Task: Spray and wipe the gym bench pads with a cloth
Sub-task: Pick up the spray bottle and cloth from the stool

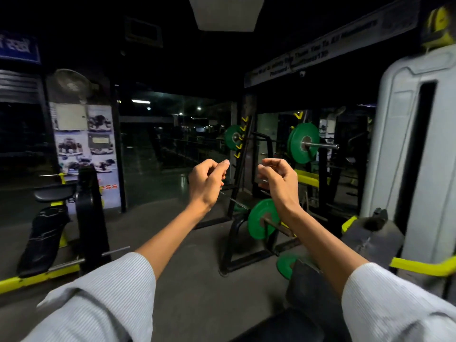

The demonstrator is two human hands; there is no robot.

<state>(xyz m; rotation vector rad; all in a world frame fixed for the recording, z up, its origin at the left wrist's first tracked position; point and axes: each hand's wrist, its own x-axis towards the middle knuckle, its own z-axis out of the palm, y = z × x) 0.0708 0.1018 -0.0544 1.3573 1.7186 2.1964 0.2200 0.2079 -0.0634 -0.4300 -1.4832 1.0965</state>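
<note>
Both of my arms reach forward in grey sleeves, raised in mid-air over the gym floor. My left hand [206, 183] has its fingers curled loosely inward and holds nothing. My right hand [277, 180] is curled the same way, a short gap to the right of it, also with nothing in it. No cloth or spray bottle shows in the head view. A black padded bench [44, 243] with a yellow base stands at the far left. Another dark pad [306, 287] lies low under my right forearm.
A black rack [243, 174] with green weight plates [262, 219] and a loaded barbell [304, 143] stands straight ahead. At the right rises a grey machine housing [407, 149] with a yellow frame bar [419, 266]. Bare grey floor lies between the left bench and the rack.
</note>
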